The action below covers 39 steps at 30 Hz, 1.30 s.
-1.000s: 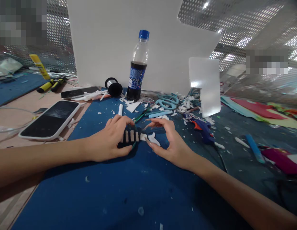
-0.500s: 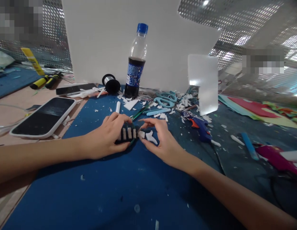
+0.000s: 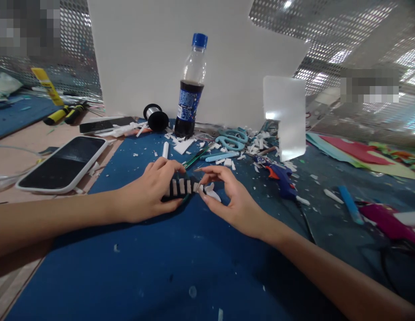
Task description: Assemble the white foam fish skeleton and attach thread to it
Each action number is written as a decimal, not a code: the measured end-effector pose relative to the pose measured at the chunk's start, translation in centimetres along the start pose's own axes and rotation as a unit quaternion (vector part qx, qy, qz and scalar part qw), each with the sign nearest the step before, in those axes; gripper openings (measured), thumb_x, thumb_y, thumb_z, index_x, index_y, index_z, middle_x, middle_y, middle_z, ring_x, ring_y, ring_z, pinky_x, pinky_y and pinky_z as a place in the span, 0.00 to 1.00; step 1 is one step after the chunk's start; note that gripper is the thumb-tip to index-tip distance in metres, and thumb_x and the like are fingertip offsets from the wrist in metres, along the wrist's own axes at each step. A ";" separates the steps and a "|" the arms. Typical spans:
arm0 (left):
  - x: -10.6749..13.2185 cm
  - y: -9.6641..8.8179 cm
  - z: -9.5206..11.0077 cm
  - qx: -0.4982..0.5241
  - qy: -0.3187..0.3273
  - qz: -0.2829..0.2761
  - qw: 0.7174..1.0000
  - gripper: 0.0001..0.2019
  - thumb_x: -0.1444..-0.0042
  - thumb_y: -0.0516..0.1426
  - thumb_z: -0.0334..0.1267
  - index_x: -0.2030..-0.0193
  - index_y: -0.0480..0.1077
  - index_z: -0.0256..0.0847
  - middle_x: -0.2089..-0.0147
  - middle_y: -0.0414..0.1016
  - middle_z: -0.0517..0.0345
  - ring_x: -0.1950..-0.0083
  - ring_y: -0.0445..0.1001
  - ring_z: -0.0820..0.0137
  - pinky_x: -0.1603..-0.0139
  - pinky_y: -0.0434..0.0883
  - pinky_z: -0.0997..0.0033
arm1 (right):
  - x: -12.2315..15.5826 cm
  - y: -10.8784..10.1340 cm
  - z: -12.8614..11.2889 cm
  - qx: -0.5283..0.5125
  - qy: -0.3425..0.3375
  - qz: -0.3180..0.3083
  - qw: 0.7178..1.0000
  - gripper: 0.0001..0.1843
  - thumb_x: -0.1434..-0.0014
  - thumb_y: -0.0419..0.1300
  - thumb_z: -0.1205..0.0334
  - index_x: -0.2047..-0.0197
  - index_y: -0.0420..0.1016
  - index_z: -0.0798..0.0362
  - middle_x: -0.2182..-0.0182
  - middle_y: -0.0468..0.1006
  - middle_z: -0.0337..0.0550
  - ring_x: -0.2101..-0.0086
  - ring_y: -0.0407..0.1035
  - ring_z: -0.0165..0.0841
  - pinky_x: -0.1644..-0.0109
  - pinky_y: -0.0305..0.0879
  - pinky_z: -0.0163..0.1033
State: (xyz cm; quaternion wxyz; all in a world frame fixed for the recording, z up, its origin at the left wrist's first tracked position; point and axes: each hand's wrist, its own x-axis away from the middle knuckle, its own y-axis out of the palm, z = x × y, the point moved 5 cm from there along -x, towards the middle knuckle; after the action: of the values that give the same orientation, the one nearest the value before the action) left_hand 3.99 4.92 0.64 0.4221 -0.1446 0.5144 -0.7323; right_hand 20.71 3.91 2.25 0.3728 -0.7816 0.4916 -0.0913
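My left hand (image 3: 149, 192) lies on the blue mat, its thumb and fingers closed around a dark strip with white blocks (image 3: 182, 186) set across it in a row. The hand covers the strip's left end. At the right end, my right hand (image 3: 239, 206) has its thumb and a bent finger pinched on the small end block (image 3: 195, 187); the forefinger arches above. A white tail-shaped piece (image 3: 213, 192) sits just beyond, partly hidden by the right fingers. Behind the hands lies a green-handled tool (image 3: 194, 158) I cannot identify.
A cola bottle (image 3: 190, 98) stands behind, near a wire spool (image 3: 155, 117). Light-blue scissors (image 3: 232, 139) lie among white scraps (image 3: 260, 142). To the right are a blue glue gun (image 3: 283, 180) and a magenta one (image 3: 383, 219). A phone (image 3: 63, 164) lies left.
My right fingers have shifted slightly and cover more of the tail-shaped piece, which looks turned or moved. My left hand keeps its hold in nearly the same place.
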 end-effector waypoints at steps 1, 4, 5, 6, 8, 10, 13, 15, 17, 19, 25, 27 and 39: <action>0.0 0.0 0.0 0.003 -0.002 -0.001 1.000 0.18 0.45 0.53 0.44 0.50 0.55 0.42 0.48 0.62 0.48 0.46 0.60 0.57 0.48 0.65 0.51 | 0.1 0.0 -0.1 -0.017 -0.001 -0.001 1.000 0.21 0.43 0.55 0.66 0.47 0.59 0.51 0.59 0.69 0.47 0.55 0.65 0.38 0.51 0.65 0.46; 0.0 0.0 -0.1 0.004 0.001 0.003 1.000 0.18 0.45 0.53 0.44 0.50 0.54 0.42 0.48 0.62 0.48 0.46 0.60 0.58 0.47 0.65 0.50 | 0.2 -0.2 -0.3 -0.095 -0.013 0.006 0.995 0.20 0.43 0.56 0.67 0.47 0.60 0.52 0.59 0.68 0.47 0.56 0.65 0.36 0.49 0.64 0.46; 0.0 -0.1 -0.1 0.004 0.004 0.002 1.000 0.18 0.45 0.53 0.44 0.50 0.54 0.42 0.48 0.62 0.48 0.45 0.60 0.58 0.46 0.64 0.50 | 0.2 -0.3 -0.4 -0.127 -0.018 0.009 0.992 0.19 0.43 0.56 0.67 0.48 0.60 0.52 0.60 0.68 0.47 0.56 0.66 0.36 0.49 0.64 0.46; 0.0 0.0 -0.2 0.005 0.005 0.001 1.000 0.18 0.45 0.53 0.44 0.50 0.54 0.42 0.48 0.62 0.48 0.45 0.60 0.57 0.46 0.64 0.49 | 0.1 -0.4 -0.6 -0.162 -0.023 0.012 0.986 0.18 0.43 0.56 0.66 0.49 0.61 0.52 0.61 0.68 0.46 0.58 0.66 0.36 0.50 0.65 0.45; 0.0 0.0 -0.3 0.010 -0.002 -0.001 1.000 0.19 0.45 0.53 0.45 0.49 0.54 0.42 0.48 0.61 0.48 0.46 0.60 0.57 0.46 0.65 0.49 | 0.0 -0.8 -0.7 -0.223 -0.021 0.024 0.974 0.17 0.45 0.57 0.65 0.51 0.62 0.52 0.64 0.68 0.45 0.61 0.67 0.35 0.54 0.67 0.45; 0.1 0.0 -0.4 0.014 -0.007 -0.003 1.000 0.20 0.45 0.54 0.46 0.49 0.54 0.42 0.48 0.61 0.48 0.46 0.60 0.57 0.46 0.65 0.49 | -0.2 -1.5 -0.8 -0.264 -0.005 0.043 0.963 0.16 0.46 0.56 0.62 0.53 0.62 0.51 0.67 0.67 0.44 0.65 0.67 0.35 0.56 0.67 0.46; 0.1 0.1 -0.4 0.022 -0.015 -0.012 1.000 0.21 0.45 0.53 0.46 0.48 0.54 0.42 0.47 0.60 0.48 0.45 0.59 0.56 0.45 0.64 0.48 | -0.4 -2.9 -0.5 -0.269 0.010 0.079 0.960 0.14 0.48 0.49 0.60 0.57 0.61 0.50 0.70 0.66 0.45 0.67 0.66 0.38 0.54 0.66 0.51; 0.1 0.2 -0.5 0.026 -0.028 -0.017 0.999 0.21 0.45 0.53 0.47 0.48 0.54 0.42 0.47 0.59 0.48 0.45 0.58 0.56 0.46 0.64 0.48 | -0.6 -3.8 0.0 -0.257 0.011 0.109 0.960 0.12 0.47 0.45 0.60 0.59 0.61 0.51 0.70 0.66 0.47 0.67 0.67 0.39 0.54 0.65 0.53; 0.1 0.1 -0.5 0.025 -0.033 -0.018 0.999 0.21 0.45 0.53 0.47 0.48 0.54 0.43 0.47 0.59 0.48 0.45 0.59 0.56 0.46 0.64 0.48 | -0.7 -4.3 0.8 -0.240 0.010 0.142 0.960 0.11 0.45 0.45 0.60 0.60 0.62 0.51 0.69 0.67 0.47 0.67 0.67 0.39 0.55 0.66 0.52; 0.1 0.1 -0.5 0.022 -0.028 -0.018 0.999 0.21 0.45 0.53 0.47 0.48 0.54 0.43 0.47 0.59 0.48 0.45 0.59 0.56 0.46 0.64 0.49 | -0.6 -4.4 1.5 -0.190 0.004 0.163 0.968 0.11 0.45 0.50 0.59 0.58 0.61 0.51 0.65 0.67 0.47 0.63 0.67 0.39 0.52 0.65 0.51; 0.1 0.0 -0.1 0.000 0.005 -0.003 1.000 0.18 0.44 0.52 0.43 0.50 0.53 0.42 0.49 0.62 0.49 0.46 0.60 0.58 0.47 0.64 0.52 | -0.2 -1.3 1.1 0.082 -0.033 0.003 0.996 0.30 0.49 0.61 0.61 0.44 0.55 0.50 0.52 0.65 0.50 0.48 0.58 0.43 0.44 0.58 0.52; 0.0 -0.1 0.1 -0.009 0.018 0.001 1.000 0.17 0.44 0.52 0.42 0.50 0.53 0.42 0.49 0.62 0.49 0.46 0.60 0.59 0.48 0.64 0.53 | 0.0 -0.6 0.8 0.108 -0.034 -0.026 0.993 0.30 0.47 0.59 0.60 0.43 0.53 0.50 0.52 0.65 0.49 0.48 0.57 0.43 0.44 0.59 0.51; 0.0 0.0 0.1 -0.010 0.022 -0.004 1.000 0.17 0.43 0.52 0.42 0.50 0.53 0.42 0.49 0.62 0.50 0.45 0.59 0.59 0.46 0.63 0.51 | 0.0 -0.3 1.4 0.118 -0.015 -0.034 0.992 0.26 0.43 0.56 0.61 0.43 0.52 0.49 0.52 0.66 0.49 0.49 0.57 0.42 0.45 0.60 0.51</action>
State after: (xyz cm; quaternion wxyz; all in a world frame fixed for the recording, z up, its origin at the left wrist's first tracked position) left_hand 4.05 4.86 0.67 0.4061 -0.1353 0.5301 -0.7320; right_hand 21.64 4.72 1.49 0.4666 -0.7496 0.4450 -0.1495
